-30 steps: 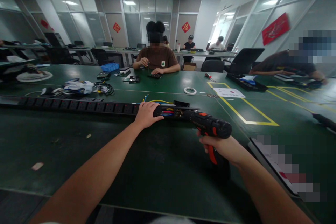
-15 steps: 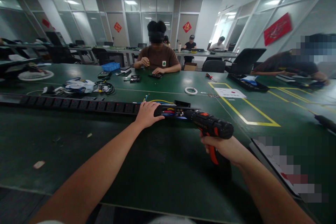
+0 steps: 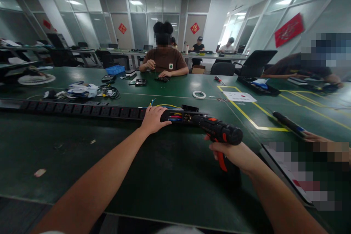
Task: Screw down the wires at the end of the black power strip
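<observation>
A long black power strip [image 3: 82, 110] lies across the green table [image 3: 153, 175], its right end open with coloured wires [image 3: 175, 117] showing. My left hand [image 3: 154, 119] rests closed over the strip just left of that open end. My right hand [image 3: 233, 154] grips the handle of a black and orange electric screwdriver [image 3: 219, 131]. The tool's tip points left into the open end of the strip, by the wires.
A person sits across the table [image 3: 163, 58] working on small parts. Cables and bags [image 3: 82, 90] lie at the left, a white tape roll [image 3: 199, 94] and a paper [image 3: 239, 97] beyond the strip. Another person's hand holds a dark tool [image 3: 287, 123] at the right.
My hands and the screwdriver have hardly moved. At the right, another person's hand with a dark tool has come further into view over the table.
</observation>
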Tool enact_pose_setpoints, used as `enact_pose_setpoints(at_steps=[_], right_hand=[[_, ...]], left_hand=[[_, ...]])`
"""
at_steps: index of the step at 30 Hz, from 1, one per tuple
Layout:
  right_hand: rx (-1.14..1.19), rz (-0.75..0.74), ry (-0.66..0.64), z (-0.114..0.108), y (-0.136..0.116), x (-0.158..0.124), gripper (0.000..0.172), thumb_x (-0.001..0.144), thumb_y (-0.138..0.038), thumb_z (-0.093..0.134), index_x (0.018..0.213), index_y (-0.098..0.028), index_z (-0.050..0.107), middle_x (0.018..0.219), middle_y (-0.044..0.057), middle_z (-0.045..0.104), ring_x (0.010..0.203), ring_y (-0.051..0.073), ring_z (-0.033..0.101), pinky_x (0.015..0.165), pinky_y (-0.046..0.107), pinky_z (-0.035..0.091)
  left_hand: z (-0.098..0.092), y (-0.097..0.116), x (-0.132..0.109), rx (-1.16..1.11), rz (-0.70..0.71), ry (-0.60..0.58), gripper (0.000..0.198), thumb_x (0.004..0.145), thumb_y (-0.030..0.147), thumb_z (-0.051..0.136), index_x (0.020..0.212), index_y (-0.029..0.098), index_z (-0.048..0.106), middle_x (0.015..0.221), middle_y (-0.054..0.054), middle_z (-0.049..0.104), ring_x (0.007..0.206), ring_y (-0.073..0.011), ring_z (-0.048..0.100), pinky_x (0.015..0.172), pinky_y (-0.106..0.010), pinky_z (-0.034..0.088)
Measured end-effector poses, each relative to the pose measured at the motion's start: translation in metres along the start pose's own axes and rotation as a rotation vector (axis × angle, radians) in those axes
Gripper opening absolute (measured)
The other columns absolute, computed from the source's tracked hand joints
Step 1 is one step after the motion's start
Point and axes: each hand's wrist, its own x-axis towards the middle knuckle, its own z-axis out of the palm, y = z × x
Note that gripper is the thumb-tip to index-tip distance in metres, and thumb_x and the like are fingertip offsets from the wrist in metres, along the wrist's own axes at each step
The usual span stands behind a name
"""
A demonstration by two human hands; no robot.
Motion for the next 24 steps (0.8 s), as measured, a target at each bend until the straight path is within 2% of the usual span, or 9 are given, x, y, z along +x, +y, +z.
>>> enact_pose_setpoints(at_steps=[5,13,20,24], right_hand=[[0.004,0.005,-0.009,-0.0009,0.0009,0.0016,0.027,0.066,-0.035,0.075,0.090,-0.023,0.070,0.061,-0.003,0.066,0.059,0.020,0.065,0.060,0.032,0.053],[0.019,-0.013,-0.027,0.0006,-0.0017,0.0014,0.022,0.065,-0.034,0.075,0.082,-0.023,0.068,0.059,-0.003,0.065,0.058,0.019,0.064,0.061,0.032,0.053],[0.020,0.014,-0.002,0.0019,-0.0024,0.0013,0.032,0.062,-0.036,0.074,0.092,-0.023,0.070,0.058,-0.004,0.064,0.057,0.019,0.064,0.058,0.031,0.051],[0.013,0.001,-0.010,0.0013,-0.0006,0.0019,0.031,0.063,-0.035,0.073,0.091,-0.023,0.070,0.058,-0.003,0.065,0.057,0.019,0.064,0.058,0.031,0.052]], left_hand=[[-0.0005,0.0005,-0.0004,-0.001,0.004,0.000,0.067,0.098,0.067,0.075,0.147,0.022,0.068,0.151,-0.015,0.071,0.144,-0.0390,0.060,0.129,-0.059,0.033],[-0.0024,0.0018,-0.0003,-0.012,-0.006,-0.013,0.066,0.099,0.068,0.073,0.148,0.026,0.068,0.152,-0.013,0.070,0.144,-0.0394,0.059,0.129,-0.059,0.033],[-0.0010,0.0004,0.0001,-0.006,0.001,-0.005,0.066,0.098,0.068,0.075,0.148,0.024,0.068,0.151,-0.013,0.071,0.144,-0.0388,0.059,0.129,-0.058,0.034],[-0.0006,0.0006,0.0001,0.019,-0.001,-0.002,0.066,0.098,0.067,0.075,0.147,0.024,0.068,0.150,-0.013,0.071,0.142,-0.0385,0.061,0.127,-0.057,0.035]])
